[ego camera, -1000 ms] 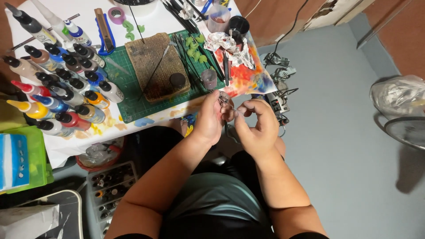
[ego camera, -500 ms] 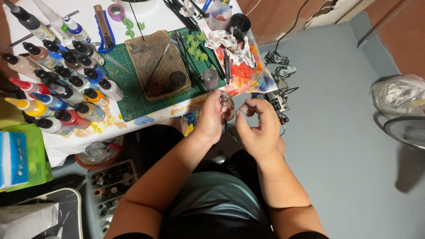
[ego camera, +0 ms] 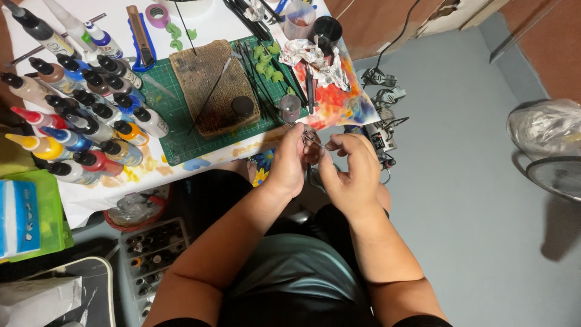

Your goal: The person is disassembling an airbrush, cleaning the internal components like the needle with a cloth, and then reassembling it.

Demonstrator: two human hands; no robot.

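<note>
Near the frame centre, the left hand and the right hand meet, each grip closed on a thin metal tool, mostly hidden by fingers. Beyond, upper left, the surface carries paint bottles and a green mat; its top is cut off.

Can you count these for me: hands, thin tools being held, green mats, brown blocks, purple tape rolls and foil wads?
Hands: 2, left hand and right hand
Thin tool: 1
Green mat: 1
Brown block: 1
Purple tape roll: 1
Foil wad: 1
Total: 7
</note>
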